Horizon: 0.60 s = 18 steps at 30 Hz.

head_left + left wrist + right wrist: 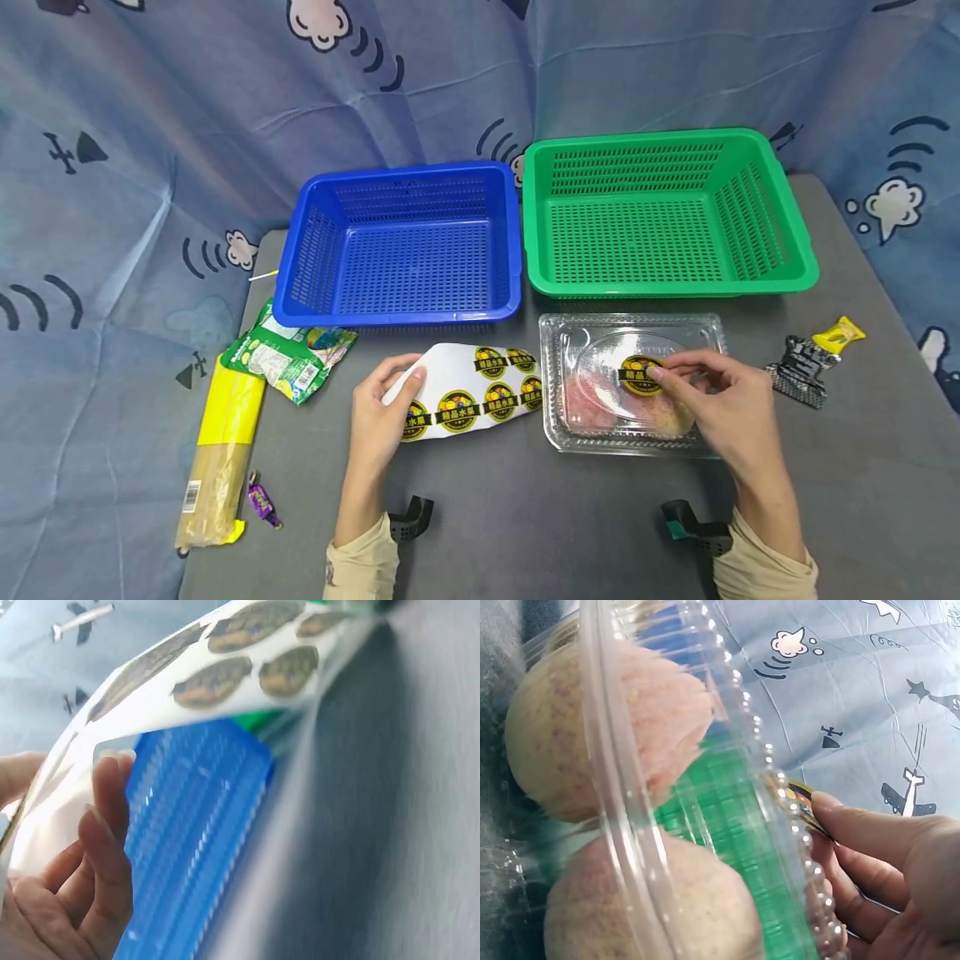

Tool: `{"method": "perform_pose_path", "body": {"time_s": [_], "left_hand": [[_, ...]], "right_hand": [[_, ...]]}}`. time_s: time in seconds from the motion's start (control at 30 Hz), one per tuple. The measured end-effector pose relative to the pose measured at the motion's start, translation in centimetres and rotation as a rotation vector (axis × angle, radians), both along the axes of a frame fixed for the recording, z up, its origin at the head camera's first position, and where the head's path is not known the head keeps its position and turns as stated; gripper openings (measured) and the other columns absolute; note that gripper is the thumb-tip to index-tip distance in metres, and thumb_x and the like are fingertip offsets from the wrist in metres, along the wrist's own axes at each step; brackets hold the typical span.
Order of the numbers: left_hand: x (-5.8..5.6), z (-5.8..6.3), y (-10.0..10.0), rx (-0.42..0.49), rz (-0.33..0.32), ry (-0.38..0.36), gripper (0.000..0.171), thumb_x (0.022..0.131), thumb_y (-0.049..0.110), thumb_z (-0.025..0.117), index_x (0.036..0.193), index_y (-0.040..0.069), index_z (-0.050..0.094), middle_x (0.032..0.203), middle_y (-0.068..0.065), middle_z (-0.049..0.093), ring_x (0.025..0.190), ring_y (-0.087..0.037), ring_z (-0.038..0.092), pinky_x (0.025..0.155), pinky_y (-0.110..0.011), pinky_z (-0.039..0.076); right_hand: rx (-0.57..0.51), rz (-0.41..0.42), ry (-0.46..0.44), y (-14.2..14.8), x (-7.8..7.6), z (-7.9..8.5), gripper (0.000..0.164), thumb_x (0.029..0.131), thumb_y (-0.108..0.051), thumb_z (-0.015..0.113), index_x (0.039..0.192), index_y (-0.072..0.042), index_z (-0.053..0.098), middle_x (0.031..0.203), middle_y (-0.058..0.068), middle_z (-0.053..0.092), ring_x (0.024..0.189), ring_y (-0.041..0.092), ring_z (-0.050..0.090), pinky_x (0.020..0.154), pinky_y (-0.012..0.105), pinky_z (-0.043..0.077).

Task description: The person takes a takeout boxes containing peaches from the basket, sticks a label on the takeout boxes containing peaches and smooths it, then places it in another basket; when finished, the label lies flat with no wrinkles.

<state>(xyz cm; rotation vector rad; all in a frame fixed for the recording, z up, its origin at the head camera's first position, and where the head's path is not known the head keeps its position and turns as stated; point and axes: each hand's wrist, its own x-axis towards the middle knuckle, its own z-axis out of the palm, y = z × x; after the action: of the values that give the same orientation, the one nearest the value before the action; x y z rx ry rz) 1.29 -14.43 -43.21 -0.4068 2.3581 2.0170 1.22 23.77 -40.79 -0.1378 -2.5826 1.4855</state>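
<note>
My left hand (382, 408) pinches a white sheet of round black-and-yellow stickers (457, 400) between thumb and fingers; in the left wrist view the sheet (225, 690) bows above the fingers. In my right hand (723, 396) a single round sticker (639, 375) is pinched by its right edge, over the lid of a clear plastic fruit box (558, 417). Whether the sticker touches the lid I cannot tell. Through the box wall, the right wrist view shows two pinkish, pale round fruits, one a peach-like fruit (607, 727).
Behind stand a blue basket (397, 321) and a green basket (667, 289). On the left lie a green snack bag (288, 354), a yellow-topped noodle pack (221, 458) and a purple candy (262, 500). To the right are a black wrapper (802, 371) and a yellow candy (838, 335).
</note>
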Motion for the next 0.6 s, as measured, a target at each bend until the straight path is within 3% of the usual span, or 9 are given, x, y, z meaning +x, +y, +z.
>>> {"method": "perform_pose_path", "body": {"time_s": [0.13,0.33,0.6], "left_hand": [[-0.3,-1.1,-1.4,-0.191,-0.006,0.016,0.025,0.099,0.019,0.075,0.122,0.009,0.077,0.102,-0.016,0.081,0.088,-0.015,0.074,0.084,-0.026,0.053],[-0.5,-2.8,-2.6,-0.511,-0.003,-0.014,0.034,0.098,0.027,0.077,0.130,0.015,0.074,0.110,-0.013,0.082,0.124,-0.037,0.070,0.108,-0.054,0.048],[-0.7,-3.7,-2.6,-0.599,-0.043,-0.028,0.042,0.096,0.028,0.079,0.135,0.013,0.070,0.119,-0.011,0.080,0.123,-0.040,0.070,0.104,-0.057,0.050]], "right_hand": [[0.012,-0.016,-0.023,-0.3,0.0,0.1,0.015,0.086,-0.008,0.089,0.095,-0.002,0.080,0.072,-0.021,0.069,0.061,0.003,0.056,0.056,0.016,0.043],[0.046,-0.023,-0.045,-0.5,-0.1,-0.1,0.018,0.086,-0.014,0.090,0.094,-0.003,0.080,0.072,-0.020,0.069,0.061,0.003,0.057,0.056,0.016,0.043],[0.075,-0.036,-0.046,-0.6,-0.4,-0.4,0.018,0.084,-0.013,0.092,0.094,-0.003,0.080,0.071,-0.018,0.067,0.063,0.001,0.058,0.058,0.013,0.044]]}}
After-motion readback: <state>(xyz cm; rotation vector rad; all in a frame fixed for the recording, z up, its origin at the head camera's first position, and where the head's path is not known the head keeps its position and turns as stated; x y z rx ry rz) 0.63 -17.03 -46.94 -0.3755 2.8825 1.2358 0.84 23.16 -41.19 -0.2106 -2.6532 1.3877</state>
